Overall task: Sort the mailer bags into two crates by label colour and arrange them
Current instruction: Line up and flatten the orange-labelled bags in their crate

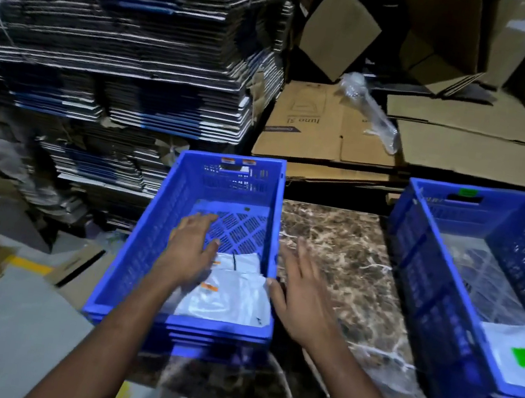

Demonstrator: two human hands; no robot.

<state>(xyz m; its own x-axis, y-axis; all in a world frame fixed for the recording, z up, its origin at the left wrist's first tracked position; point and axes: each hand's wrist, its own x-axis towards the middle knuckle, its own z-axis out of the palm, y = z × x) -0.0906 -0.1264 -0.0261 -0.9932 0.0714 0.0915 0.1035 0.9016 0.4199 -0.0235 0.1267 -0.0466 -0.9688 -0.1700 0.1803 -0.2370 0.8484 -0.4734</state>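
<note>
Both hands are held flat with fingers spread, the left hand (190,249) inside the left blue crate (128,267) above white mailer bags (233,296) with orange labels, the right hand (298,301) over the marble table (342,245). A green-label bag (518,349) is seen in the right blue crate (427,291). Flat cardboard (332,131) is stacked behind.

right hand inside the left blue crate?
No, the right hand is over the marble tabletop, outside the left blue plastic crate.
</note>
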